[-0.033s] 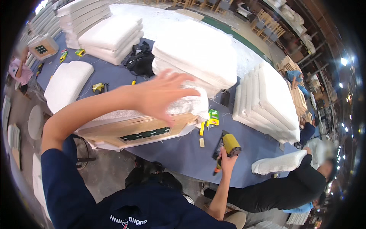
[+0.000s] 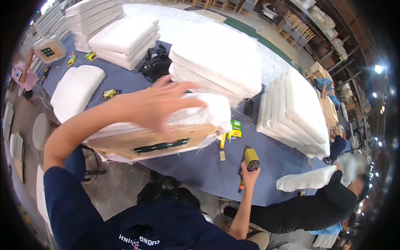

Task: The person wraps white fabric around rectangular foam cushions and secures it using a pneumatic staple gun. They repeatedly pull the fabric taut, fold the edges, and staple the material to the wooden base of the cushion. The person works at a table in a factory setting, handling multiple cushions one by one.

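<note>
A white padded seat stands on its edge at the table's near side, its wooden frame and dark green webbing turned toward me. Over its upper edge my left hand is spread wide, thumb hanging down in front of the wood; whether it touches the padding I cannot tell. To the right, my right hand grips a yellow and black staple gun, held over the blue table covering, apart from the seat. A green and yellow box lies between the seat and the gun.
Stacks of white padded seats stand behind, at the right and far left. A single padded seat and another yellow tool lie at left. A co-worker in black leans at the right, touching a white pad.
My left hand has moved slightly left along the seat. The staple gun has turned in my right hand, so less of its black side shows.
</note>
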